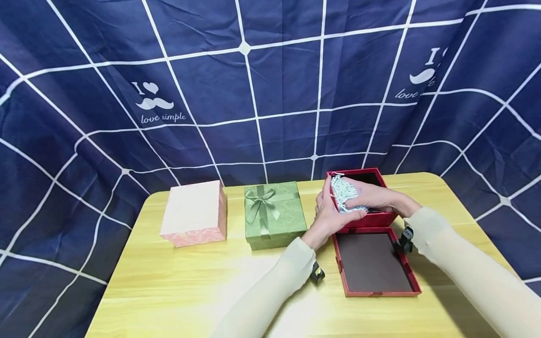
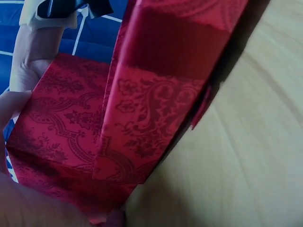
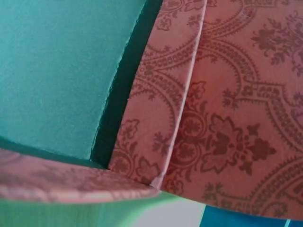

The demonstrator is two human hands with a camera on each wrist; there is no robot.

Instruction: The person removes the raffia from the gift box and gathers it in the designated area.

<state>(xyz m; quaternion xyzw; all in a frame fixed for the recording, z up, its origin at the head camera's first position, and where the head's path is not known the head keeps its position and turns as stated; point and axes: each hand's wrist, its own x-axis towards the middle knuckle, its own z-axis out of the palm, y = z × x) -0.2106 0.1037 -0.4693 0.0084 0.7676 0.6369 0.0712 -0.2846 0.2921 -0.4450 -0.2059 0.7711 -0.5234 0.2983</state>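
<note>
A red patterned gift box (image 1: pixel 367 220) stands at the back right of the table, its top uncovered. In it, against the left side, lies a clump of pale blue-white shredded paper (image 1: pixel 343 191). My left hand (image 1: pixel 331 210) grips the box's left front corner, with the thumb along the front rim. My right hand (image 1: pixel 372 195) reaches over the right side into the box and holds the shredded paper, its thumb pressed into the clump. Directly in front of the box lies its red lid (image 1: pixel 374 263), dark inside face up. The right wrist view shows the patterned box wall (image 3: pixel 236 118) and the lid's inside.
A green gift box (image 1: pixel 274 216) with a ribbon bow stands left of the red box. Farther left is a pink gift box (image 1: pixel 194 211). All rest on a light wooden table (image 1: pixel 177 281). A dark blue gridded cloth (image 1: pixel 287 94) hangs behind the table.
</note>
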